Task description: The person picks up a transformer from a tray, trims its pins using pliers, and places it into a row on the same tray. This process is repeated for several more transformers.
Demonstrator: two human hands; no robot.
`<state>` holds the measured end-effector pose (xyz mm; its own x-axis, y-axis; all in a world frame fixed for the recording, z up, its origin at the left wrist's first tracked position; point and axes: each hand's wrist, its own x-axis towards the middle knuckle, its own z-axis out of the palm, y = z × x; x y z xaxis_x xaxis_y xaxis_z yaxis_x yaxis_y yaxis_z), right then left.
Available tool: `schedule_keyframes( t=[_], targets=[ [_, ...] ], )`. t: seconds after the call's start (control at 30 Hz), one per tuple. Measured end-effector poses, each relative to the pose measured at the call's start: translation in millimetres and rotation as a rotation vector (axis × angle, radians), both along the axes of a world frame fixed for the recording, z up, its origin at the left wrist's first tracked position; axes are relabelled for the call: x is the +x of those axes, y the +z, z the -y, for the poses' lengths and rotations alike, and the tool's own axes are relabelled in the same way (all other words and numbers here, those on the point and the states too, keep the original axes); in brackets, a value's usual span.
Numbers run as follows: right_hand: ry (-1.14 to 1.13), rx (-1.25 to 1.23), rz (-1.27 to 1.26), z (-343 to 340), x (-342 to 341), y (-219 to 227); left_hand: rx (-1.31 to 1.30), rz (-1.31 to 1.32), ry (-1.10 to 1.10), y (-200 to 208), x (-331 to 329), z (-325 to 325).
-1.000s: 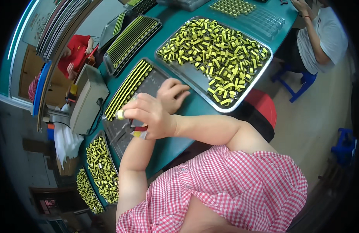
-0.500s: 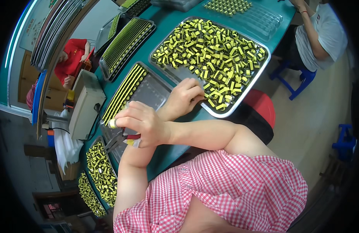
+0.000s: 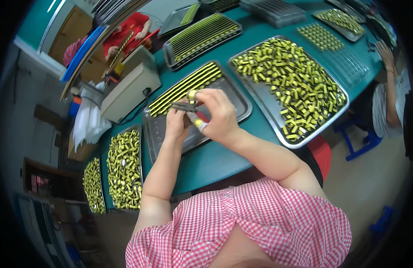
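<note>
My right hand (image 3: 222, 115) is closed around pliers (image 3: 185, 106) with red handles, and yellow-and-white wraps cover two of its fingers. Pinched together at the pliers' jaws are the fingers of my left hand (image 3: 175, 124); whatever they hold is hidden. Both hands are above a metal tray (image 3: 233, 96) where small yellow-and-black block-shaped parts (image 3: 188, 85) lie in straight rows along the far left side. To the right, a larger tray (image 3: 265, 105) bears a loose heap of the same kind of parts (image 3: 300, 85).
Two more trays of loose parts (image 3: 124, 172) (image 3: 94, 187) stand at the left. Behind are a filled tray of rows (image 3: 206, 38), a beige box-shaped device (image 3: 132, 85) and clear plastic trays (image 3: 273, 12). A person in red (image 3: 130, 33) sits across; another person's hand (image 3: 385, 56) rests at right.
My left hand has come back from the right-hand tray of loose parts to the pliers. My arms have uncrossed, and the view has turned, shifting the table's things rightward.
</note>
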<state>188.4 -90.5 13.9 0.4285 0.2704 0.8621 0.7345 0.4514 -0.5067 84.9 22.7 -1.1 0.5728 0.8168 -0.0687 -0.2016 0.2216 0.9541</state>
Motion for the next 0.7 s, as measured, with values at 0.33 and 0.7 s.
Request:
schedule_keyframes(
  t=[0.33,0.7],
  targets=[
    [0.231,-0.452,0.129,-8.6,-22.4,-26.7,-0.023,0.101,0.044,-5.2,-54.8,36.9],
    [1.235,-0.703,-1.075,-8.4,-12.2,-22.9,0.317,0.028,-0.071,-10.4,-70.7,33.1]
  ],
)
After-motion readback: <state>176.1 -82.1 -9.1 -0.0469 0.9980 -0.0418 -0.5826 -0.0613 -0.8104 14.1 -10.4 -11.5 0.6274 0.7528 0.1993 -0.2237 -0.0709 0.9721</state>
